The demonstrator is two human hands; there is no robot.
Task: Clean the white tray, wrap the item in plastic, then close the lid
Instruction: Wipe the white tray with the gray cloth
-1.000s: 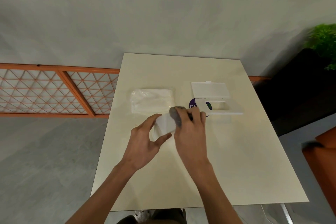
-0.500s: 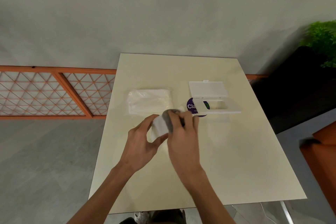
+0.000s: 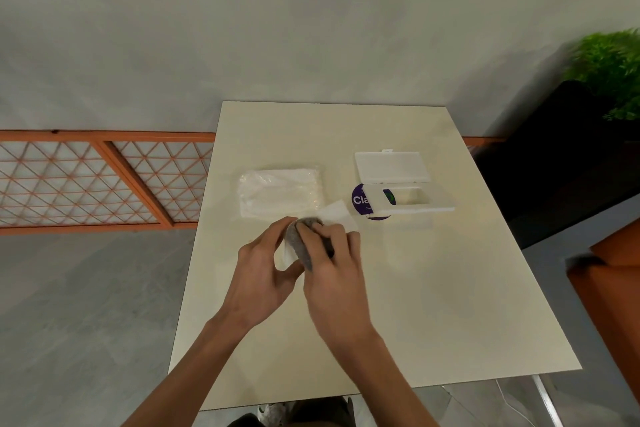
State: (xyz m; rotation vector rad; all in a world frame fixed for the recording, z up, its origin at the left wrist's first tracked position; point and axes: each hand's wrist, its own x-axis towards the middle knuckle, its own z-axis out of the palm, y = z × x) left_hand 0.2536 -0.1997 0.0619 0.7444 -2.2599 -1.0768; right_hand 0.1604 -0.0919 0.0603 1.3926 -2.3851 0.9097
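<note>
My left hand (image 3: 259, 270) grips a small white tray (image 3: 286, 255) just above the table, near its middle. My right hand (image 3: 332, 263) presses a grey cloth (image 3: 298, 242) onto the tray's top, fingers curled over the cloth. Most of the tray is hidden under the two hands. A pale white flat piece (image 3: 336, 215) shows just beyond my right fingers; I cannot tell whether it belongs to the tray. A clear plastic bag (image 3: 280, 194) lies flat to the far left of the hands. A white box (image 3: 436, 206) stands at the right with its lid (image 3: 391, 166) open and tipped back.
A round purple label (image 3: 358, 201) pokes out from under the box's left end. The cream table (image 3: 415, 288) ends close to my body. An orange lattice rail (image 3: 104, 180) runs on the left; a dark planter with a green plant (image 3: 613, 69) stands at right.
The grey cloth under my right hand has slid leftward along the tray, toward my left hand's fingers. Both hands stay together over the same part of the table.
</note>
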